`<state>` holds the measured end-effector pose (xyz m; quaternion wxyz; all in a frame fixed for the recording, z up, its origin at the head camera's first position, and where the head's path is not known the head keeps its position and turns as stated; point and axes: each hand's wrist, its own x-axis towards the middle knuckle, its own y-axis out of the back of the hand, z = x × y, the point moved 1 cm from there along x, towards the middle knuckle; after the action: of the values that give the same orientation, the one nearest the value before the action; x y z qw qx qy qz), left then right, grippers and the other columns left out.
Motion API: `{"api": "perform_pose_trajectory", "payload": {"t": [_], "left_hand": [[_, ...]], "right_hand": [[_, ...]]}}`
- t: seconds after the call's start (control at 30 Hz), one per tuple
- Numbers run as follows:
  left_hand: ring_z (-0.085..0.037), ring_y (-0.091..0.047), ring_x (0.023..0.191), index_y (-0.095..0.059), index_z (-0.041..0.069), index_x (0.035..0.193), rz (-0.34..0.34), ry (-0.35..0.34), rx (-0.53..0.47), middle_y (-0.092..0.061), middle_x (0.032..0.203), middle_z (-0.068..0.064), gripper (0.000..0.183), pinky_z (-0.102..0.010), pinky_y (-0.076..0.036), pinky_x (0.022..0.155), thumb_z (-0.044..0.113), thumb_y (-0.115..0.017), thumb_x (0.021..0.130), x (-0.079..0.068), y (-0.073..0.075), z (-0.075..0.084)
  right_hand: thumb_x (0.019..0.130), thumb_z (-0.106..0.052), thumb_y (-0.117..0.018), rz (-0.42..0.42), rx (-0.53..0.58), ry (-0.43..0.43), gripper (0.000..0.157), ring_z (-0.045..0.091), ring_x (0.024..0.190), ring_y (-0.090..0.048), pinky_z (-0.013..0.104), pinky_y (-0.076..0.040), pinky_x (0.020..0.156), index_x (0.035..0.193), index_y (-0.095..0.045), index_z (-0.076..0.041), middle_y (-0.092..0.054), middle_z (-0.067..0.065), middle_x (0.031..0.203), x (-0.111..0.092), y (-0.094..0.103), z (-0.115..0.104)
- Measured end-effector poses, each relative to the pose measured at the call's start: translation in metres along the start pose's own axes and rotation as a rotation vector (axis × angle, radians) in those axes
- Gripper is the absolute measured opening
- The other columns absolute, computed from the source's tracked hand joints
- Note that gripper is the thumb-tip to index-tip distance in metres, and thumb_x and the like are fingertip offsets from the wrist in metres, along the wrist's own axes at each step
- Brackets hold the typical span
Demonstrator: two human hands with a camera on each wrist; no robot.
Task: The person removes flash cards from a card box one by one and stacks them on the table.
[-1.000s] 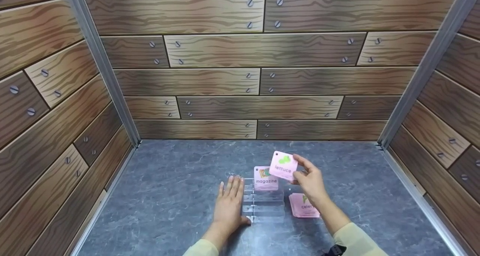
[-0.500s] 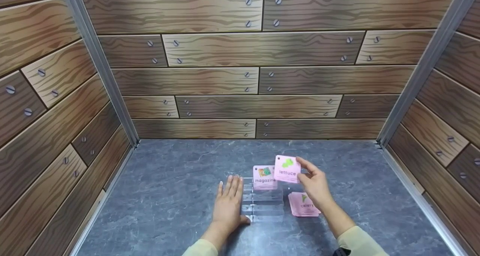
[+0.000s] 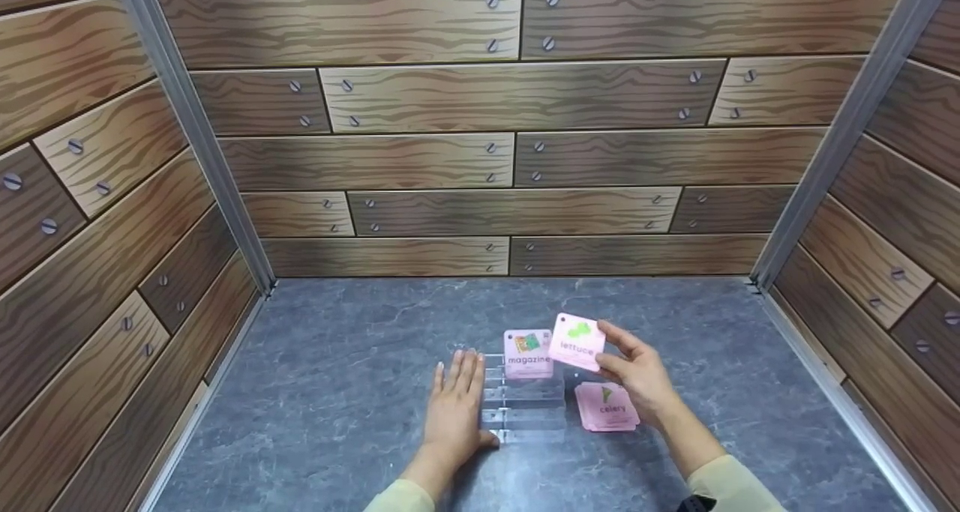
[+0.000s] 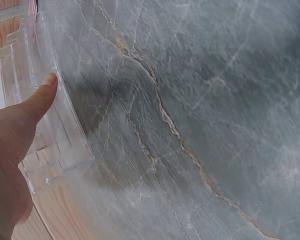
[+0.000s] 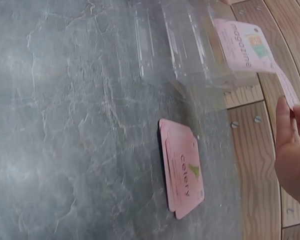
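My right hand [image 3: 645,381] pinches the lettuce card [image 3: 577,341] by its right edge, up beside the magazine card. The magazine card [image 3: 528,354] stands upright in the back of a clear stepped card holder [image 3: 534,418]. Along the holder's left side lies my left hand [image 3: 452,414], its fingers straight and pointing away from me. In the left wrist view its thumb [image 4: 42,95] touches the clear holder [image 4: 65,132]. A small stack of pink cards with the celery card [image 5: 182,167] on top lies on the table, to the right of the holder.
The grey marbled table [image 3: 337,377] is closed in by a wood-plank-patterned back wall [image 3: 427,160] and matching side walls [image 3: 90,272]. Metal corner posts [image 3: 202,137] stand where the walls meet.
My right hand has moved a little right and down with the lettuce card, so the magazine card shows more fully. The left hand stays at the holder.
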<state>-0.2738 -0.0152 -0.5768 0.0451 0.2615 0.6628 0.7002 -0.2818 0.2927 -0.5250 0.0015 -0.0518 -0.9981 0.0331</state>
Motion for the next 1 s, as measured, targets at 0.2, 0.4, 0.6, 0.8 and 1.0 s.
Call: {"api": "perform_pose_trajectory", "payload": {"t": [0.2, 0.4, 0.6, 0.8, 1.0], "left_hand": [[-0.035, -0.031, 0.157, -0.037, 0.002, 0.163, 0.004, 0.003, -0.014, -0.037, 0.169, -0.017, 0.139, -0.056, -0.026, 0.128, 0.066, -0.096, 0.054, -0.001, 0.0, -0.001], [-0.034, -0.031, 0.157, -0.037, 0.002, 0.163, 0.018, 0.006, -0.018, -0.038, 0.168, -0.017, 0.139, -0.056, -0.027, 0.127, 0.064, -0.096, 0.054, -0.002, 0.0, -0.001], [-0.034, -0.032, 0.157, -0.037, 0.002, 0.163, 0.034, 0.001, -0.013, -0.038, 0.168, -0.016, 0.14, -0.055, -0.027, 0.127, 0.065, -0.096, 0.054, -0.002, -0.001, 0.0], [-0.035, -0.033, 0.157, -0.037, 0.001, 0.163, 0.02, -0.004, -0.009, -0.037, 0.169, -0.017, 0.139, -0.056, -0.027, 0.127, 0.066, -0.095, 0.055, -0.001, 0.0, 0.0], [-0.034, -0.031, 0.158, -0.036, 0.002, 0.164, 0.01, -0.005, 0.002, -0.036, 0.169, -0.017, 0.139, -0.056, -0.025, 0.128, 0.067, -0.094, 0.056, -0.001, 0.0, 0.0]], "right_hand": [[0.098, 0.014, -0.06, -0.034, 0.084, -0.043, 0.066, 0.013, 0.093, -0.072, 0.025, -0.063, 0.081, 0.16, -0.037, 0.006, -0.036, 0.032, 0.164, 0.0, 0.017, 0.008], [0.099, 0.013, -0.059, -0.092, 0.098, -0.06, 0.069, 0.014, 0.1, -0.073, 0.028, -0.063, 0.087, 0.162, -0.03, 0.008, -0.028, 0.035, 0.166, -0.003, 0.036, 0.016], [0.1, 0.008, -0.062, -0.115, 0.051, -0.093, 0.071, 0.013, 0.1, -0.073, 0.029, -0.063, 0.087, 0.163, -0.029, 0.007, -0.027, 0.034, 0.166, -0.007, 0.054, 0.025], [0.1, 0.005, -0.064, -0.124, 0.003, -0.108, 0.071, 0.011, 0.101, -0.071, 0.029, -0.064, 0.086, 0.162, -0.03, 0.008, -0.029, 0.035, 0.165, -0.01, 0.064, 0.036], [0.1, 0.005, -0.064, -0.137, -0.008, -0.137, 0.071, 0.013, 0.103, -0.071, 0.03, -0.064, 0.087, 0.162, -0.03, 0.008, -0.026, 0.036, 0.166, -0.012, 0.068, 0.045]]}}
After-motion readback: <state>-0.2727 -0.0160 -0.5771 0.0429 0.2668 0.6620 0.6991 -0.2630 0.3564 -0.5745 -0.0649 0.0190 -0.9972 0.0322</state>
